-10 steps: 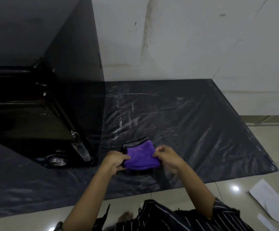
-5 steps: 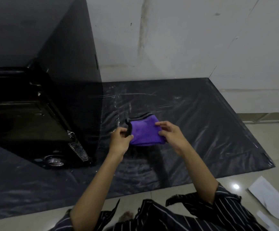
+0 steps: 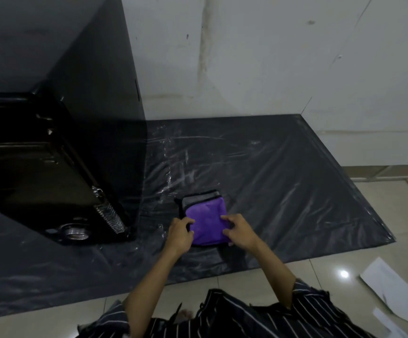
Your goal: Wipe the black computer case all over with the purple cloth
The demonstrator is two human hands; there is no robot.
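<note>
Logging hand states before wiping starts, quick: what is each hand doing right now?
Left hand: pinches the left edge of the folded purple cloth.
Right hand: grips the cloth's right edge.

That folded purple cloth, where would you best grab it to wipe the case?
By its side edges, from the near side, as the left hand and right hand hold it. The cloth is folded into a flat square pad, so pinching an edge through all layers should keep it folded for the case on the left.
</note>
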